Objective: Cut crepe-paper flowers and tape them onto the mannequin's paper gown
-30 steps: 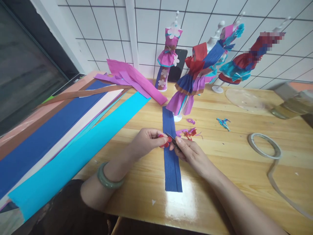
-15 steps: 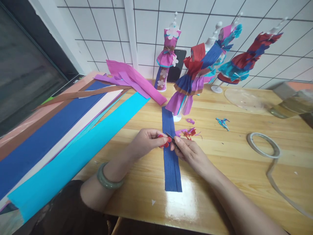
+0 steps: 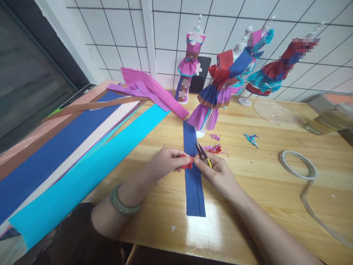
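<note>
A green bangle (image 3: 125, 207) is encircling the left wrist, left of the blue crepe-paper strip (image 3: 195, 195), which is lying on the wooden table (image 3: 154, 224). Above the strip, the left hand (image 3: 168, 161) is pinching a red petalled paper piece (image 3: 186, 162); the right hand (image 3: 216, 169) is gripping yellow-handled scissors (image 3: 202, 152), blades parted, its thumb tip meeting the piece's edge. Right of the strip, a tape roll (image 3: 313, 173) is lying partly unwound. At the strip's far end, a paper-dressed miniature mannequin (image 3: 211, 92) is standing.

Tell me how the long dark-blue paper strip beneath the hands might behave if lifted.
The paper strip looks thin and lies flat on the glossy wooden table, so it is probably light and floppy. A lengthwise line, perhaps a crease, suggests it may bend there.
</note>
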A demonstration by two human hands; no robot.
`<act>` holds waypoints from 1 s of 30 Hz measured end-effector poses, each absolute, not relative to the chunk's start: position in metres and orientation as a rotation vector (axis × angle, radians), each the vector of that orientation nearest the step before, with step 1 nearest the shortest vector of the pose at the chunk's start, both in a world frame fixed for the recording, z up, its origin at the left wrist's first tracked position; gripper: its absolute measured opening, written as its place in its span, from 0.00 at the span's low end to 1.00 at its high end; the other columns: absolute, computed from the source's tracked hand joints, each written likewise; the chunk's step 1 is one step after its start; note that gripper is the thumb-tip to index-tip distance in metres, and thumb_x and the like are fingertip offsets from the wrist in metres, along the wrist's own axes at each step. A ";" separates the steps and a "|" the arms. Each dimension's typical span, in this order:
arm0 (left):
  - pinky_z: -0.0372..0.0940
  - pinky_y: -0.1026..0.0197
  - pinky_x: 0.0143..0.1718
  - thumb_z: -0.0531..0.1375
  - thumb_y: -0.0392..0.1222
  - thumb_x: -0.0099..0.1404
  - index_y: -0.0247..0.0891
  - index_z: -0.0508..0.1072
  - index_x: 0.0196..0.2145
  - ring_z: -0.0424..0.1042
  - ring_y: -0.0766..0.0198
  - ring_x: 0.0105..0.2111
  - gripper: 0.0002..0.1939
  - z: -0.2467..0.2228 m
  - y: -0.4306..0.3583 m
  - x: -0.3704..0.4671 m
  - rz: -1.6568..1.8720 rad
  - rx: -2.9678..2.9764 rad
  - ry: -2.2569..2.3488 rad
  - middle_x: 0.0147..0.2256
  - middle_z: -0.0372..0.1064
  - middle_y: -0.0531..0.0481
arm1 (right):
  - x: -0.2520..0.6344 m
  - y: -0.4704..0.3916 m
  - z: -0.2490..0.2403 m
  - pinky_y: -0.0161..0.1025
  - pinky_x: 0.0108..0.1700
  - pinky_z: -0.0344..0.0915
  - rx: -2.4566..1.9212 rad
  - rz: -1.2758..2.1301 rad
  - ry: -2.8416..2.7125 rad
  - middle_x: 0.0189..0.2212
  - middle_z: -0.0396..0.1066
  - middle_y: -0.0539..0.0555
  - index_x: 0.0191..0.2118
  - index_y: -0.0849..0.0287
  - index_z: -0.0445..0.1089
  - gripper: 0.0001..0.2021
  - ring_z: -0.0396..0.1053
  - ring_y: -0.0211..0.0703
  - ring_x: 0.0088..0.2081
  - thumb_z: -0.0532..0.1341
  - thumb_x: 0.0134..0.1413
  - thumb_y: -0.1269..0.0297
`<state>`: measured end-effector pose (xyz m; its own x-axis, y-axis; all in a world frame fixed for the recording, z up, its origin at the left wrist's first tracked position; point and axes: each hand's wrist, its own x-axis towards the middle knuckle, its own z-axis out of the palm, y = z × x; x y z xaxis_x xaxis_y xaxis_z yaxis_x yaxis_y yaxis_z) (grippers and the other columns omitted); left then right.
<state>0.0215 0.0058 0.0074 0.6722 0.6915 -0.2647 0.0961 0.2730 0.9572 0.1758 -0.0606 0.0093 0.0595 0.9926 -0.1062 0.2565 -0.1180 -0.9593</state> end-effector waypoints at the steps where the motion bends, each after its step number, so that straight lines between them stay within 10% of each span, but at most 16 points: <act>1: 0.54 0.67 0.24 0.59 0.46 0.53 0.33 0.73 0.25 0.60 0.72 0.21 0.11 0.008 0.006 0.022 0.441 1.210 0.759 0.22 0.65 0.51 | 0.176 -0.061 0.009 0.32 0.20 0.44 -1.511 1.125 -1.307 0.18 0.53 0.45 0.28 0.60 0.63 0.12 0.48 0.32 0.19 0.55 0.52 0.55; 9: 0.60 0.64 0.25 0.55 0.60 0.53 0.31 0.72 0.30 0.67 0.67 0.25 0.26 0.014 0.010 0.023 0.421 0.804 0.744 0.29 0.70 0.44 | 0.180 -0.060 0.004 0.32 0.18 0.44 -1.498 1.126 -1.211 0.16 0.52 0.45 0.29 0.59 0.62 0.11 0.47 0.31 0.17 0.55 0.52 0.55; 17: 0.60 0.65 0.29 0.62 0.46 0.51 0.31 0.72 0.30 0.66 0.70 0.24 0.14 0.004 0.010 0.020 0.413 1.021 0.710 0.26 0.69 0.47 | 0.180 -0.060 0.003 0.32 0.17 0.43 -1.489 1.125 -1.180 0.15 0.51 0.44 0.30 0.59 0.63 0.12 0.45 0.31 0.16 0.55 0.52 0.54; 30: 0.57 0.67 0.26 0.56 0.50 0.57 0.33 0.71 0.29 0.62 0.72 0.22 0.15 0.005 0.010 0.020 0.528 1.264 0.765 0.25 0.68 0.49 | 0.176 -0.061 0.010 0.34 0.18 0.41 -1.422 1.267 -1.140 0.15 0.45 0.44 0.19 0.57 0.52 0.22 0.43 0.32 0.16 0.46 0.55 0.45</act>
<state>0.0199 0.0104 0.0046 0.6497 0.7285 -0.2171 0.0556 0.2393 0.9693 0.1755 -0.0608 0.0104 0.0540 0.9827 -0.1773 0.0731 -0.1810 -0.9808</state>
